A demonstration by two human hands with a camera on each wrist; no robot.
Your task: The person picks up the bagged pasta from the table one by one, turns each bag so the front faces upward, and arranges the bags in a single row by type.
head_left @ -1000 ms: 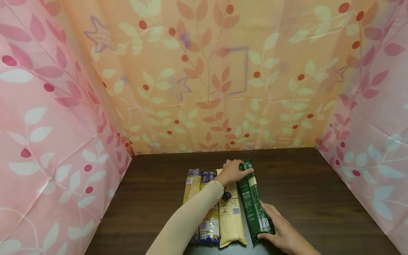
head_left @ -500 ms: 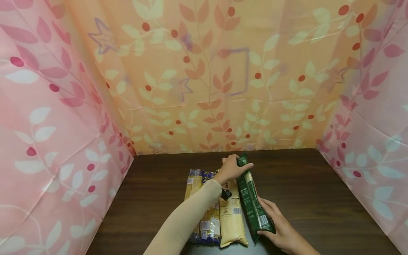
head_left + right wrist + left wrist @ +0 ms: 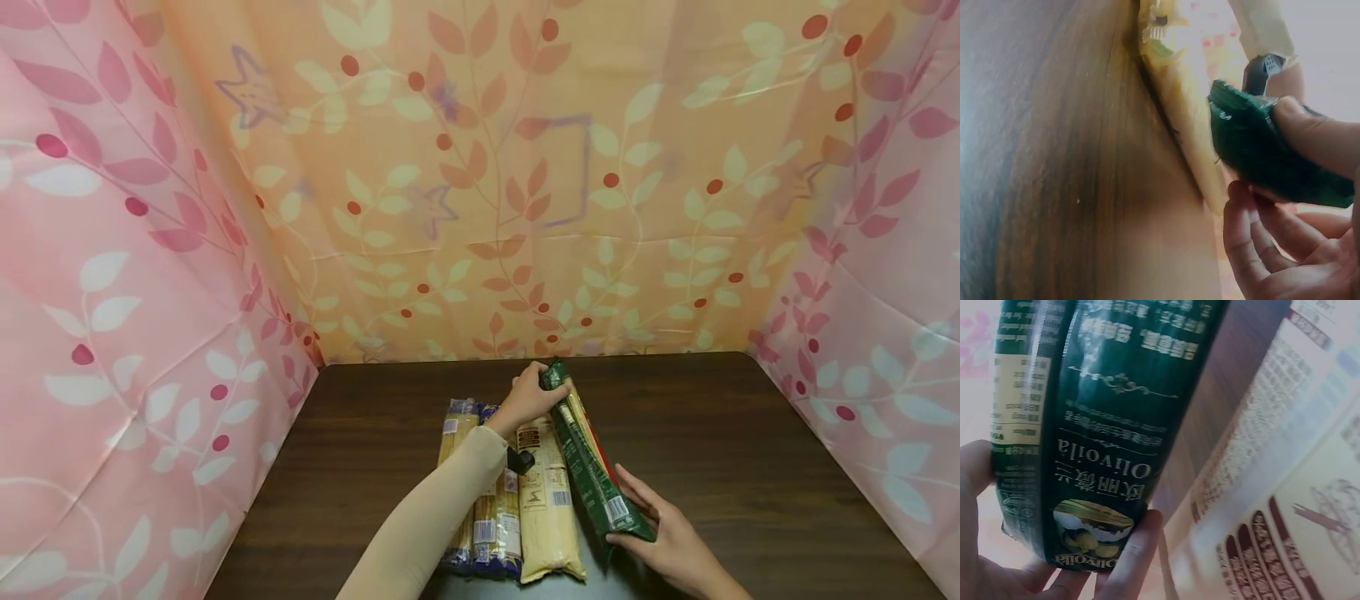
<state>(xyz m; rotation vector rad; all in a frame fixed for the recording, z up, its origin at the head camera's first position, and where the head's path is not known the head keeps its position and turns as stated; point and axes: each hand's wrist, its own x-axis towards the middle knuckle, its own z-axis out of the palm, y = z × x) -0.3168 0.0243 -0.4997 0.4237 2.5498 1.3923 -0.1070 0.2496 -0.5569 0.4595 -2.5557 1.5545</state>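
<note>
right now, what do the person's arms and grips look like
On the left, a long cream sleeve and, at the wrist, a small black device. The left grip and right grip are ungloved; no sleeve shows on the right.

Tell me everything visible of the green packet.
The long green packet looks like glossy plastic film, with "Olivoila" lettering, an oval picture, a barcode and yellow and red along one side. It slants beside the yellow packet, gripped at its far end by the left hand and near end by the right hand.
</note>
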